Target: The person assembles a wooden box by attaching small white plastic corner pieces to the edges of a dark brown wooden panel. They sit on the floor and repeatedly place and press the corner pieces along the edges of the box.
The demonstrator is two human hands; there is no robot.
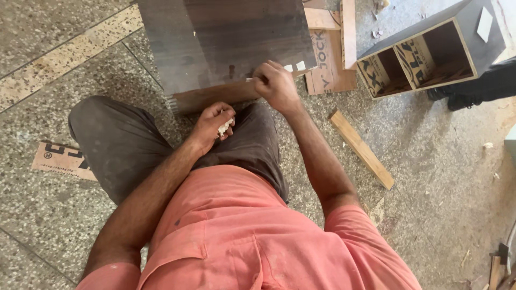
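Right hand (277,85) pinches a small tool against the dark wooden panel's (226,43) edge. Left hand (213,124), nearer the body, closes around white putty (224,128). A wooden strip (361,149) lies right of both hands.

I see a speckled stone floor (457,177) with a paler inlaid strip at ten o'clock. On it lies a dark panel (231,43) at twelve o'clock, cardboard (330,64) beside it at one, a two-bay box (430,51) on its side at two, a wood strip (361,149) at three, and a cardboard scrap (62,160) at nine.
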